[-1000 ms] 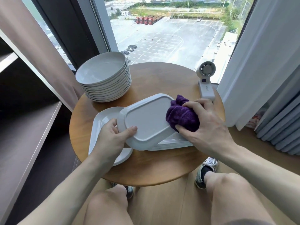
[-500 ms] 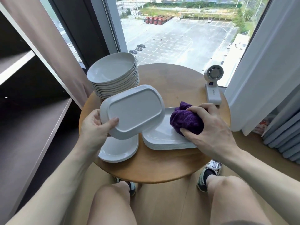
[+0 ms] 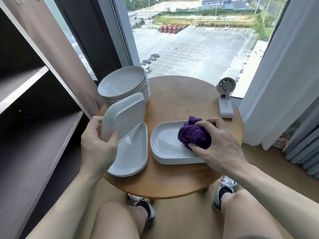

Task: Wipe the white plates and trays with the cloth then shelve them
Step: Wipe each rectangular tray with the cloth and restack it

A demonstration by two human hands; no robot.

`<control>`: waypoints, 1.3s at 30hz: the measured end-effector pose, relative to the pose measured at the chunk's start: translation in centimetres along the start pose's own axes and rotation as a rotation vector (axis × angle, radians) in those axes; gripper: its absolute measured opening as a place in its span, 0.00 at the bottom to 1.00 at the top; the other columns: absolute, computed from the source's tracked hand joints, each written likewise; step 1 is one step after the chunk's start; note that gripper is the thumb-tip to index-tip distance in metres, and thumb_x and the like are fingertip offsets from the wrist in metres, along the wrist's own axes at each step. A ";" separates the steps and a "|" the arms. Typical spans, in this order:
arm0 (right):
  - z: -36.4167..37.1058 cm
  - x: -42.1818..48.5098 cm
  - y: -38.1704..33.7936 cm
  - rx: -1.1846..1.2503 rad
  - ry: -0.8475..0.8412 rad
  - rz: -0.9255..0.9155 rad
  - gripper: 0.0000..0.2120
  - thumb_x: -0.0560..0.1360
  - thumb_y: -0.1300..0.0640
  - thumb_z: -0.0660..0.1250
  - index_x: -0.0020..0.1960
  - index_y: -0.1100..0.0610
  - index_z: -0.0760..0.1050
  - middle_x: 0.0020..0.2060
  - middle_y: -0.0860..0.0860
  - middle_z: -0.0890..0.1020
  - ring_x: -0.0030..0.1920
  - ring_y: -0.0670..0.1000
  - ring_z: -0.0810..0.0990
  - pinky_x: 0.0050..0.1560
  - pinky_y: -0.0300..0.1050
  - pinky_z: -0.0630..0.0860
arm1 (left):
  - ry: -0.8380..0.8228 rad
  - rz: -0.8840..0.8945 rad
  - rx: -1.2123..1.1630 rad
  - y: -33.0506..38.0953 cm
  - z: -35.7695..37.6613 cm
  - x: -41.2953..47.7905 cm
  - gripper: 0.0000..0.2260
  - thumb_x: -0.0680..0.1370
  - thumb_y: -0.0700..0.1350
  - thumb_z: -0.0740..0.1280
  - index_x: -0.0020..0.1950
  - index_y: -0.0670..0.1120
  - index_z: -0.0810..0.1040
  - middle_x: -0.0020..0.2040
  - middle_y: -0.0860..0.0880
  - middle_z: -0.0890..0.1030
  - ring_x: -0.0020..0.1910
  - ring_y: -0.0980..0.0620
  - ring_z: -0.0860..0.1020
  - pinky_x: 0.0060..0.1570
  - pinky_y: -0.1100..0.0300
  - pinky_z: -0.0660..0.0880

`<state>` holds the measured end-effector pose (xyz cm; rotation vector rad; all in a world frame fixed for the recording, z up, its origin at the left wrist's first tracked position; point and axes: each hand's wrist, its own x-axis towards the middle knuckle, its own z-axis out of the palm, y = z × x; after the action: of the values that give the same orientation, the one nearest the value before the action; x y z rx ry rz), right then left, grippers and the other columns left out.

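At 9 o'clock on the table (image 3: 181,104), the left hand (image 3: 98,144) grasps a white tray (image 3: 124,116) tilted on edge, likely for transfer to the shelf (image 3: 43,144), while the right hand (image 3: 219,144) clutches the cloth (image 3: 193,135) on the tray stack (image 3: 165,152) at 4 o'clock for wiping.

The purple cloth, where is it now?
In the head view the purple cloth lies right of centre on the stack of trays, gripped by the right hand.
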<state>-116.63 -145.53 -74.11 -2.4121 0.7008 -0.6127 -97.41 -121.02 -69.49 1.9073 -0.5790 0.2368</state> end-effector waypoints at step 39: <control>-0.1 0.2 -0.5 -0.105 -0.078 -0.032 0.30 0.72 0.37 0.71 0.70 0.43 0.70 0.67 0.48 0.69 0.61 0.55 0.73 0.65 0.54 0.69 | -0.762 0.260 0.470 -2.6 4.8 -4.0 0.28 0.73 0.70 0.60 0.70 0.61 0.72 0.77 0.61 0.60 0.78 0.58 0.56 0.74 0.53 0.58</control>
<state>-116.40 -145.29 -73.64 -2.5334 0.6784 -0.5035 -100.07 -123.46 -75.28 2.3634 -1.3796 -0.2332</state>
